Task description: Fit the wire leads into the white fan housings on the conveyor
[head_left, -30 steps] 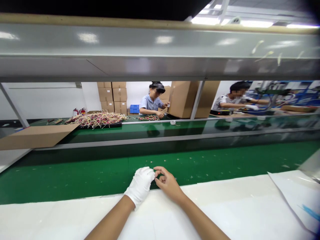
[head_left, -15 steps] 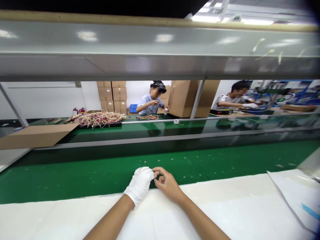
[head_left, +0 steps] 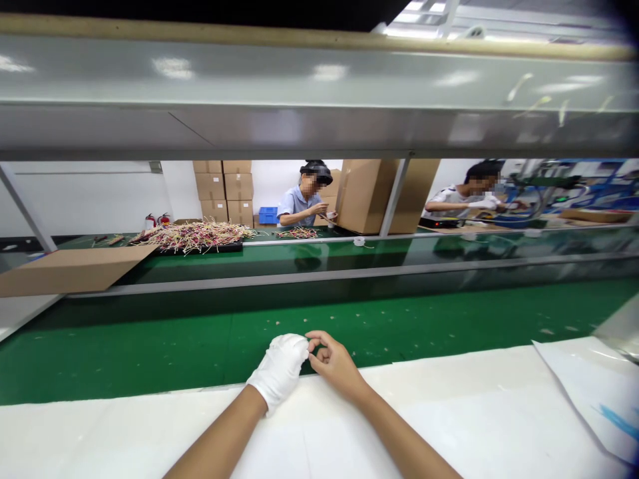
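Your left hand [head_left: 277, 372] sits in white cotton glove [head_left: 283, 362], fingers bunched. Bare right hand [head_left: 335, 366] pinching glove's fingertips, thumb and forefinger curled, at edge of white sheet [head_left: 130, 426] by green conveyor belt [head_left: 150, 352]. Glove looks light, soft, floppy; fingertip seam seems easiest grip.

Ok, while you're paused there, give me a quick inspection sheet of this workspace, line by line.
surface: white covering along the near edge, green conveyor belt beyond it.
job's things: white fabric glove, worn on the left hand.
clutter: loose white sheet at right; pale specks on the belt.
grips: bare right hand at the glove's fingertips; contact unclear.
cables: tangled cream-and-red wires on the far line.
surroundings: two co-workers, stacked cardboard cartons, blue crate.
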